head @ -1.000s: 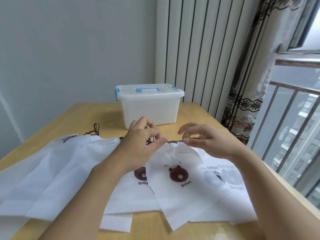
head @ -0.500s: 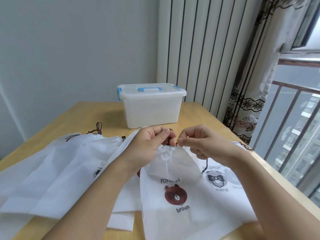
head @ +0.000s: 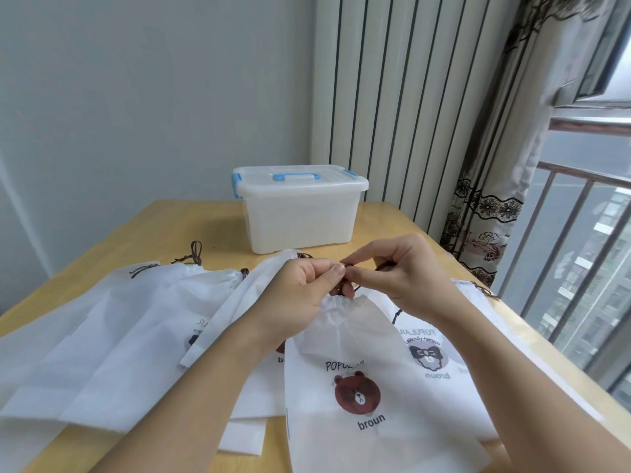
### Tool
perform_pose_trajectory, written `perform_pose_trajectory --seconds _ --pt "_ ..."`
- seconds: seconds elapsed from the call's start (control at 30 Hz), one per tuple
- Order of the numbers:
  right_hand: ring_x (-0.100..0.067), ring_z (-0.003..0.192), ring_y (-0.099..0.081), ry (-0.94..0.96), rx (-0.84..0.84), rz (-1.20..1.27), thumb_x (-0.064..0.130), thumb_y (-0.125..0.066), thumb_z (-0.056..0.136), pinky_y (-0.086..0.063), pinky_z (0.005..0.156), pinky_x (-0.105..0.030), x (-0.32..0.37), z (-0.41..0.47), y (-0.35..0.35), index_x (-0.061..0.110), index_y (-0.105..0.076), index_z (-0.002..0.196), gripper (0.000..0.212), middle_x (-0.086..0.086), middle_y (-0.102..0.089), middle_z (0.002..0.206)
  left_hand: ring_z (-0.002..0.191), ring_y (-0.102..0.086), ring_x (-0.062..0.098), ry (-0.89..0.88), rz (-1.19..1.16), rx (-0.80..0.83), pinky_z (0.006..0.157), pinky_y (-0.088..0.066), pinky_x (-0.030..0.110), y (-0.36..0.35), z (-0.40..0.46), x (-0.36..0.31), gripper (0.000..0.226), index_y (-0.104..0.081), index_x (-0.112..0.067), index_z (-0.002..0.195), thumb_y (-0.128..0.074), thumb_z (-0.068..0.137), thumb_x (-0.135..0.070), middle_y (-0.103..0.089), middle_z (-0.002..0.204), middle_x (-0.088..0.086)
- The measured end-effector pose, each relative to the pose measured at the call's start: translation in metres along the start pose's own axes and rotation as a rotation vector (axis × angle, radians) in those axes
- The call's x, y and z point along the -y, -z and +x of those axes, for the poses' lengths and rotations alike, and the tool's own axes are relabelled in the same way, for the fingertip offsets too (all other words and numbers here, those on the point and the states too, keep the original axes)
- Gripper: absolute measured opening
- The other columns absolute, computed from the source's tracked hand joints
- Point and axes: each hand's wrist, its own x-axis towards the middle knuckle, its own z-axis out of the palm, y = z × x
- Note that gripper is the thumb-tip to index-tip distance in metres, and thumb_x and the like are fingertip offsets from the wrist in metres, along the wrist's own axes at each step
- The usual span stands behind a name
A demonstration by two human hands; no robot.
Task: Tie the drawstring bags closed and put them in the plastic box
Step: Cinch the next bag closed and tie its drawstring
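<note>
The left hand (head: 302, 291) pinches the dark brown drawstring (head: 348, 279) between thumb and forefinger, right above the gathered neck of the white bear bag (head: 355, 377); the right hand (head: 403, 274) pinches the same cord from the other side, fingertips almost meeting the left ones. The bag's mouth is cinched into tight pleats beneath the hands, and the bag lies flat on the wooden counter (head: 191, 227), printed side up with a brown bear and the word "broun". More white drawstring bags (head: 129, 329) lie spread and overlapping on the counter to the left and right of it, their cords loose. The translucent plastic box (head: 300, 213) stands at the far end of the counter, well apart from the hands, its lid on, with blue handle and clips
</note>
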Motion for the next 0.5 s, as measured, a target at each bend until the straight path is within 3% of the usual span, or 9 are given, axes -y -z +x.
perform_pose_trajectory --seconds 0.07,0.1,0.2,0.33,0.43,0.5 --pt "-0.018 0.048 -0.025 -0.077 -0.074 0.148 0.010 -0.076 0.088 -0.024 0.044 -0.016 0.000 0.001 -0.004 0.014 -0.078 0.077 0.012 -0.022 -0.044 0.055 0.076 -0.063 0.009 -0.002 -0.048 0.009 0.076 -0.048 0.017 -0.001 -0.001 -0.002 0.031 -0.071 0.000 0.096 -0.046 0.104 -0.016 -0.067 0.078 0.001" --pt "-0.015 0.045 -0.025 -0.154 -0.100 0.263 0.010 -0.072 0.091 -0.023 0.041 -0.017 0.000 0.001 -0.006 0.012 -0.075 0.076 0.016 -0.023 -0.047 0.058 0.077 -0.063 0.008 -0.015 -0.073 0.002 0.077 -0.048 0.016 -0.001 -0.002 -0.003 0.029 -0.072 -0.003 0.099 -0.046 0.104 -0.016 -0.067 0.078 0.000" --pt "-0.009 0.046 -0.015 -0.394 -0.076 0.585 0.013 -0.056 0.101 -0.011 0.040 -0.019 0.002 0.003 -0.013 0.019 -0.066 0.072 0.030 -0.003 -0.024 0.059 0.076 -0.063 0.004 -0.041 -0.107 -0.033 0.077 -0.048 0.013 0.000 -0.001 -0.004 0.025 -0.073 -0.004 0.104 -0.049 0.102 -0.013 -0.065 0.074 -0.001" --pt "-0.009 0.047 -0.012 -0.485 -0.038 0.579 0.015 -0.052 0.103 -0.009 0.039 -0.019 0.003 0.003 -0.014 0.020 -0.057 0.077 0.027 0.004 -0.019 0.060 0.073 -0.063 0.004 -0.013 -0.103 -0.042 0.072 -0.048 0.013 0.002 0.000 -0.001 0.021 -0.075 -0.008 0.098 -0.055 0.099 -0.015 -0.066 0.072 -0.002" --pt "-0.008 0.046 -0.013 -0.505 -0.027 0.563 0.016 -0.054 0.102 -0.011 0.038 -0.017 0.003 0.002 -0.008 0.017 -0.058 0.084 0.019 0.004 -0.020 0.060 0.088 -0.069 0.004 -0.018 -0.080 -0.082 0.081 -0.051 0.016 0.002 0.000 -0.001 0.021 -0.075 -0.013 0.083 -0.059 0.097 -0.015 -0.075 0.089 0.004" --pt "-0.008 0.046 -0.013 -0.501 -0.016 0.555 0.014 -0.054 0.101 -0.010 0.039 -0.016 0.005 0.002 -0.003 0.015 -0.062 0.094 0.010 0.005 -0.021 0.059 0.091 -0.070 0.004 -0.027 -0.095 -0.128 0.082 -0.052 0.017 0.002 0.001 -0.001 0.013 -0.073 -0.008 0.090 -0.061 0.095 -0.012 -0.077 0.090 0.001"
